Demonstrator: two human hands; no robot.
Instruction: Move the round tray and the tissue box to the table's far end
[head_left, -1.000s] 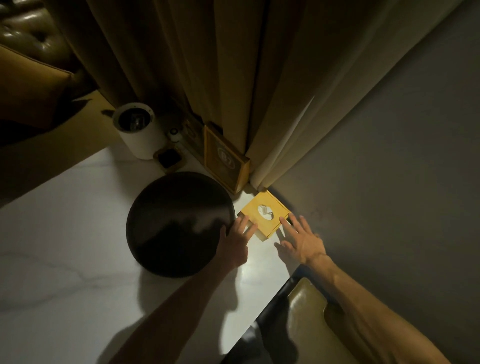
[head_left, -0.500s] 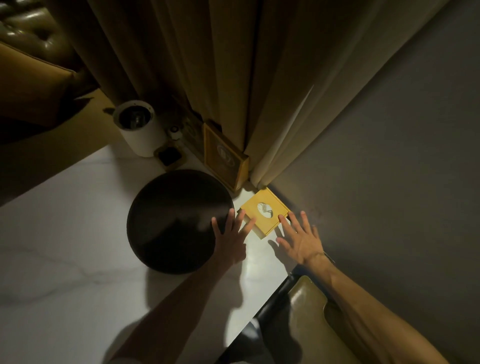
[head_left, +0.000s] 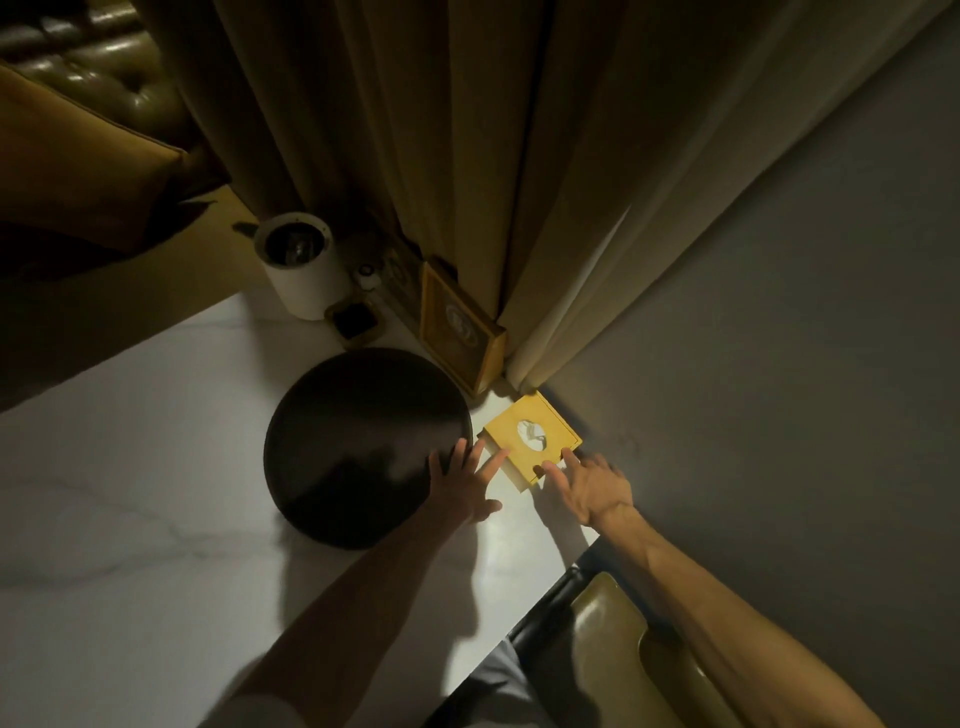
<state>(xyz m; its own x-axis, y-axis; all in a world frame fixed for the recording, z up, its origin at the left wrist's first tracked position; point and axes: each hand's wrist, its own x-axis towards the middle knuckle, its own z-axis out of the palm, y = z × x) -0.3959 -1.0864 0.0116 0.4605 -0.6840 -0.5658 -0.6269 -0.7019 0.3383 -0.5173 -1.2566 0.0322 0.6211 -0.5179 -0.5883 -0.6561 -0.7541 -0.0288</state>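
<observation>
I kept both hands spread flat, left hand (head_left: 462, 488) on the tray (head_left: 363, 447) rim at three o'clock, right hand (head_left: 589, 486) fingertips nudging the tissue box (head_left: 532, 439) toward the curtain (head_left: 467, 182).

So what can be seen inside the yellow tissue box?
Through the oval opening in the tissue box top, a bit of white tissue shows. How much remains below is hidden by the lid.
</observation>
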